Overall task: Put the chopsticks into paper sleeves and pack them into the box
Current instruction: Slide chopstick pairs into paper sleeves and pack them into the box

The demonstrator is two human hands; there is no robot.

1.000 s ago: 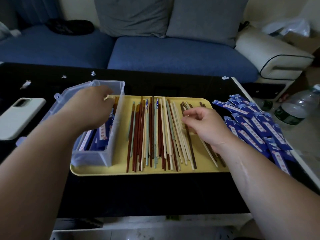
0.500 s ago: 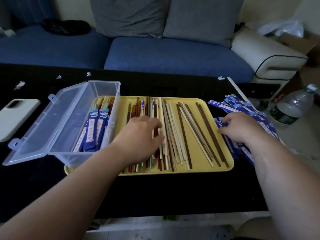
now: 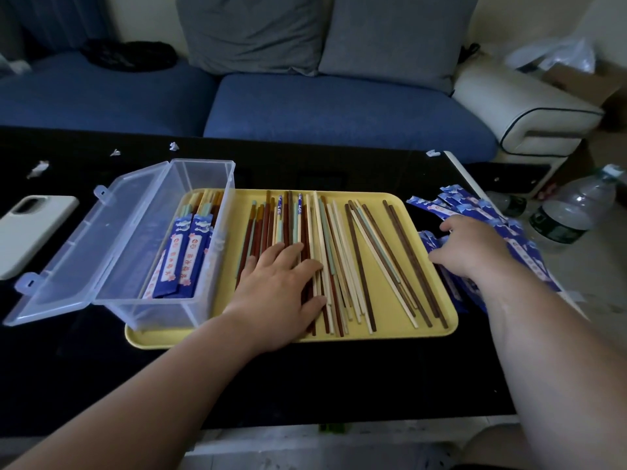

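A yellow tray (image 3: 420,212) holds several loose chopsticks (image 3: 359,252) in brown, cream and pale green. My left hand (image 3: 281,290) lies flat on the left bunch, fingers straight. At the tray's left end stands a clear plastic box (image 3: 203,184) with its lid (image 3: 68,245) folded open; sleeved chopsticks (image 3: 185,256) in blue paper lie inside it. A pile of blue paper sleeves (image 3: 475,208) sits on the black table right of the tray. My right hand (image 3: 471,245) rests on that pile, and its fingertips are hidden among the sleeves.
A white phone (image 3: 30,228) lies on the table at far left, with small paper scraps (image 3: 37,168) behind it. Plastic water bottles (image 3: 573,212) stand on the floor to the right. A blue sofa (image 3: 339,110) runs along the table's far side.
My left hand left the box and came down onto the chopsticks on the tray. My right hand moved off the tray chopsticks to the sleeve pile on the right.
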